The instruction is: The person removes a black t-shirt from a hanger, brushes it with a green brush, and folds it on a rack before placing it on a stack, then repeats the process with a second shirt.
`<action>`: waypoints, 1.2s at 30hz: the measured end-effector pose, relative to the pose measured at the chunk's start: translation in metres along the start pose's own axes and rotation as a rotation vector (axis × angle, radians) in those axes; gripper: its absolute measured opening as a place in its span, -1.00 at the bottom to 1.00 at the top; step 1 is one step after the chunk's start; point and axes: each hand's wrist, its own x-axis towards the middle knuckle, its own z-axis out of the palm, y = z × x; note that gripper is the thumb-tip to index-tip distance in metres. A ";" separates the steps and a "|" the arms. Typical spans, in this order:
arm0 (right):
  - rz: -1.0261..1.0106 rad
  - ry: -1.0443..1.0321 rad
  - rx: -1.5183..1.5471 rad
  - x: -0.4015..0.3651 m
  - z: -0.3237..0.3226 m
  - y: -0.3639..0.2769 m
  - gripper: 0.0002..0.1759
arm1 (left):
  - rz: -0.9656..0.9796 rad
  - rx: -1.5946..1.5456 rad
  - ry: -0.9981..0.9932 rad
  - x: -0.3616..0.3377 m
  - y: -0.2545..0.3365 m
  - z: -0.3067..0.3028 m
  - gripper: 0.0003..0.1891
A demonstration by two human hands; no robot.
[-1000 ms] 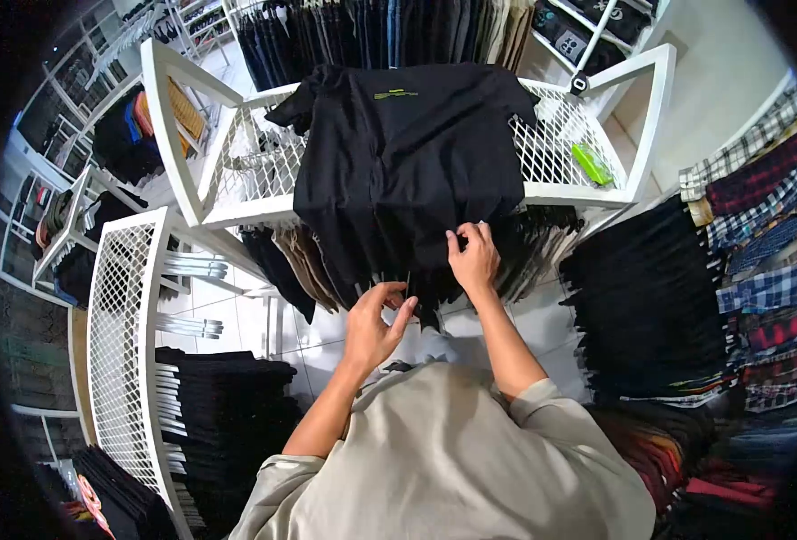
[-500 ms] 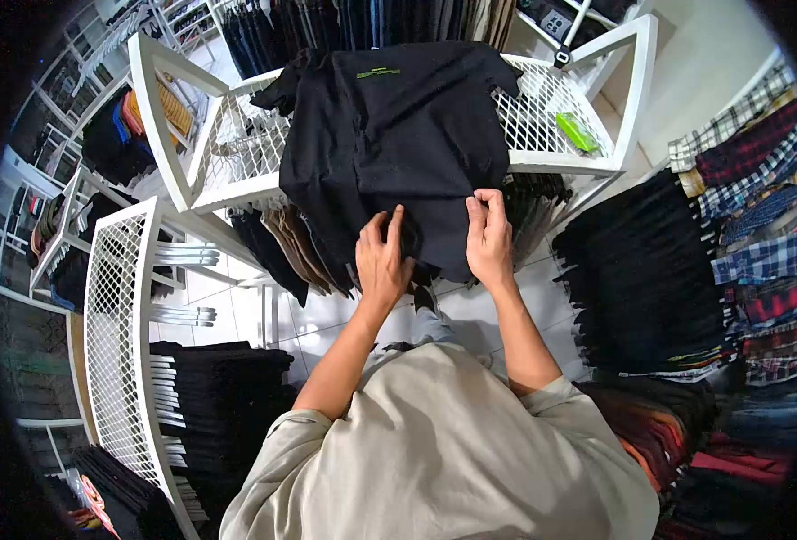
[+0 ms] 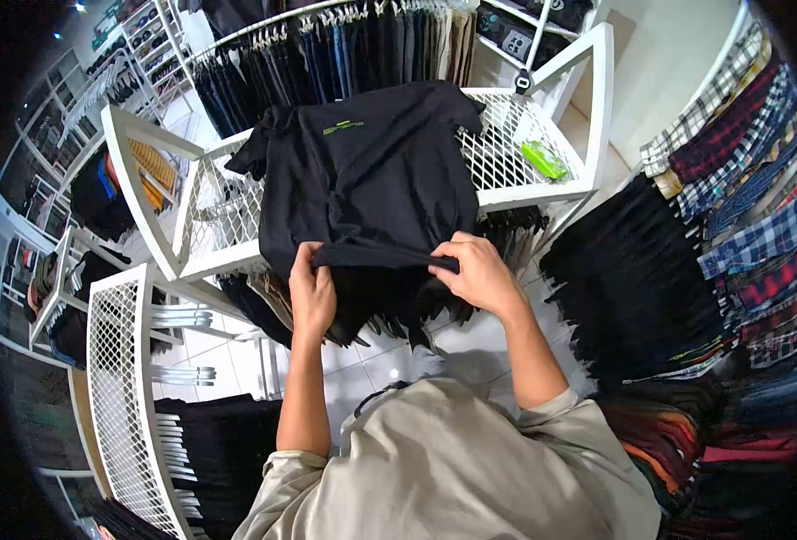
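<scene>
A black T-shirt (image 3: 371, 180) with a small green print near its top lies across a white mesh rack (image 3: 542, 191), its lower part hanging over the front bar. My left hand (image 3: 312, 292) pinches the hem at its left side. At the right side of the hem, my right hand (image 3: 475, 272) grips the cloth between thumb and fingers. The hem is lifted and folded into a band between both hands. Some fingertips are hidden by the fabric.
A green packet (image 3: 543, 160) lies on the rack's right side. Trousers (image 3: 326, 58) hang behind it. Checked shirts (image 3: 758, 216) and black garments (image 3: 637, 279) hang at the right. Another white mesh rack (image 3: 120, 378) stands at the left, near black hanging clothes (image 3: 228, 459).
My hands have moved from lying near the shirt's lower edge to gripping it on both sides. The hem is now raised and folded. The view has shifted, with the rack lower in the frame.
</scene>
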 end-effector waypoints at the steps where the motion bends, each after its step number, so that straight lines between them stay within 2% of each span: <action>1: 0.048 0.089 -0.065 0.002 -0.002 -0.002 -0.62 | -0.010 -0.061 -0.014 0.004 -0.002 -0.001 -0.81; 2: 0.050 0.092 -0.068 0.005 -0.003 0.001 -0.62 | -0.023 -0.123 -0.029 0.008 -0.003 -0.003 -0.83; 3: 0.043 0.204 -0.073 0.007 -0.005 0.003 -0.68 | -0.049 -0.191 -0.087 0.012 -0.004 -0.006 -0.88; 4: 0.035 0.317 -0.077 0.009 -0.006 0.006 -0.74 | -0.037 -0.147 -0.137 0.017 0.004 -0.010 -0.81; 6: 0.003 0.370 -0.107 0.014 -0.007 0.017 -0.77 | 0.250 0.196 -0.216 0.019 0.036 -0.020 -0.71; 7: 0.146 0.335 0.072 0.016 -0.009 0.020 -0.76 | 0.198 0.284 -0.267 0.019 0.046 -0.024 -0.66; 8: 0.290 0.298 0.253 0.018 -0.010 0.022 -0.75 | 0.199 0.282 -0.267 0.021 0.043 -0.025 -0.66; 10: 0.319 0.314 0.342 0.027 -0.002 0.025 -0.76 | 0.224 0.614 -0.181 0.027 0.031 -0.032 -0.59; 11: 0.228 0.438 0.363 0.033 0.009 0.037 -0.76 | 0.337 0.628 -0.084 0.031 0.027 -0.032 -0.52; 12: 0.140 0.561 0.384 0.040 0.013 0.037 -0.76 | 0.328 0.588 -0.020 0.036 0.025 -0.031 -0.57; 14: 0.171 0.537 0.395 0.047 0.016 0.034 -0.78 | 0.004 0.448 0.011 0.046 0.025 -0.027 -0.64; 15: 0.064 0.510 0.382 0.052 0.014 0.037 -0.77 | 0.003 0.447 0.009 0.053 0.017 -0.027 -0.64; 16: -0.044 0.478 0.368 0.058 0.010 0.035 -0.75 | 0.026 0.252 -0.008 0.064 0.003 -0.028 -0.66; 17: 0.010 0.346 0.369 0.058 0.000 0.030 -0.61 | 0.050 0.058 -0.023 0.074 -0.006 -0.028 -0.68; 18: -0.048 0.300 0.254 0.062 -0.008 0.027 -0.41 | 0.057 0.004 -0.100 0.079 -0.001 -0.032 -0.68; 20: -0.054 0.154 0.094 0.067 -0.023 0.024 -0.29 | 0.281 0.057 -0.289 0.089 0.014 -0.044 -0.55; 21: -0.038 0.105 0.039 0.071 -0.026 0.032 -0.28 | 0.277 0.055 -0.288 0.094 0.019 -0.050 -0.55; 23: -0.026 0.058 -0.043 0.081 -0.027 0.049 -0.30 | 0.218 0.519 -0.375 0.105 0.023 -0.062 -0.42; 24: -0.008 0.054 -0.042 0.090 -0.030 0.046 -0.34 | 0.213 0.520 -0.373 0.115 0.015 -0.061 -0.42; 26: -0.109 0.183 -0.092 0.118 -0.020 0.063 -0.41 | 0.255 0.780 -0.169 0.144 -0.004 -0.052 -0.35; 28: 0.050 0.369 -0.268 0.149 -0.012 0.056 -0.39 | 0.344 0.855 0.023 0.168 -0.002 -0.036 -0.31; 29: 0.050 0.413 -0.504 0.158 -0.011 0.047 -0.30 | 0.435 0.868 0.068 0.169 0.000 -0.029 -0.27; 30: -0.004 0.472 -0.545 0.163 -0.008 0.041 -0.26 | 0.533 0.880 0.130 0.171 0.007 -0.022 -0.22; 31: -0.050 0.533 -0.490 0.166 -0.005 0.025 -0.31 | 0.516 0.761 0.079 0.162 0.019 -0.018 -0.21; 32: -0.086 0.582 -0.430 0.162 0.000 0.008 -0.35 | 0.527 0.657 0.053 0.149 0.032 -0.016 -0.44; 34: -0.155 0.524 -0.179 0.145 0.022 -0.010 -0.58 | 0.479 0.549 -0.135 0.125 0.029 -0.022 -0.71; 36: 0.053 0.253 0.145 0.123 0.050 -0.023 -0.64 | 0.545 0.592 -0.134 0.102 0.009 -0.022 -0.86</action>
